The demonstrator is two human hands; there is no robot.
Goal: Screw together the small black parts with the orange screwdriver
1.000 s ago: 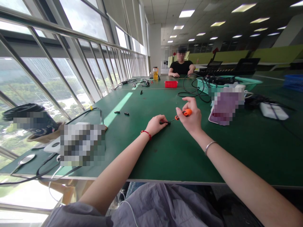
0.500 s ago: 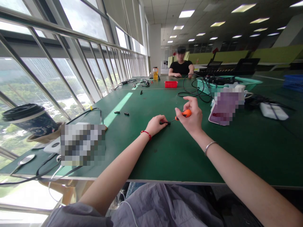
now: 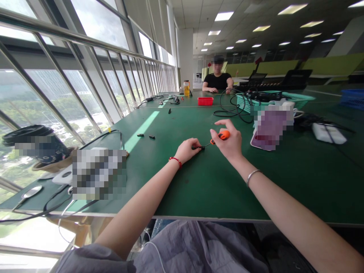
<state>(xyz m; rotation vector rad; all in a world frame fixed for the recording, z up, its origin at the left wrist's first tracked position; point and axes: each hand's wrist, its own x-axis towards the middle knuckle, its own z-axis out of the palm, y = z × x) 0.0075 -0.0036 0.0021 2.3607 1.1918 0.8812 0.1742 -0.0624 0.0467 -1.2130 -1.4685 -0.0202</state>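
My left hand (image 3: 188, 149) rests on the green table, its fingers closed on a small black part (image 3: 202, 148) whose exact kind is too small to tell. My right hand (image 3: 229, 141) grips a screwdriver (image 3: 224, 135) with an orange and black handle between thumb and fingers, the index finger raised off it. The screwdriver's thin shaft slants down to the left, and its tip meets the black part. Two similar black pieces, one (image 3: 140, 135) beside another (image 3: 151, 137), lie to the left of my hands, and a third black piece (image 3: 170, 111) lies farther back.
A red tray (image 3: 205, 101) stands beyond my hands. To the right are a teal basket (image 3: 301, 99) with black cables, a phone (image 3: 265, 132) and a white box (image 3: 329, 134). At left stand a lidded cup (image 3: 51, 148) and a railing. A person (image 3: 218, 81) sits at the far end.
My right index finger has shifted slightly down and left, and the hand has turned a little around the screwdriver. My left hand stays in place.
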